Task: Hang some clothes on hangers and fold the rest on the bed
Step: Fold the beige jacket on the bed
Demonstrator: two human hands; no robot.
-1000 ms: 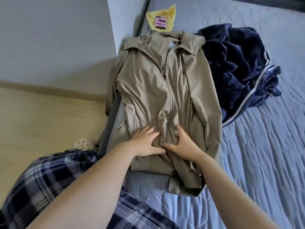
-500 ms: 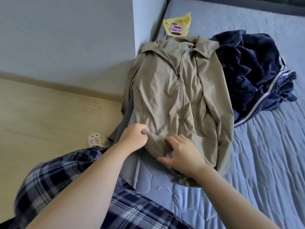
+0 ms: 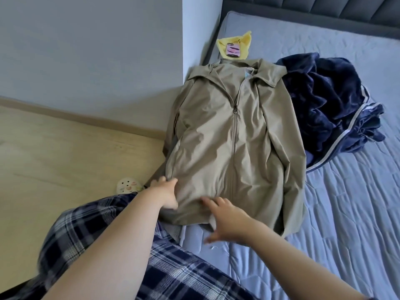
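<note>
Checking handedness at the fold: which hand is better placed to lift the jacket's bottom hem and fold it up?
Left, probably. The left hand already pinches the khaki zip jacket at its lower-left hem corner, while the right hand is open over the hem's middle, gripping nothing.

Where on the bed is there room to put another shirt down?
The bare bed right of the tan jacket and below the navy pile is free. So is the stretch by the headboard, beyond the yellow cloth. The wall side is crowded: jacket, cloth and pile lie close together, with the left hand and right hand at the hem.
</note>
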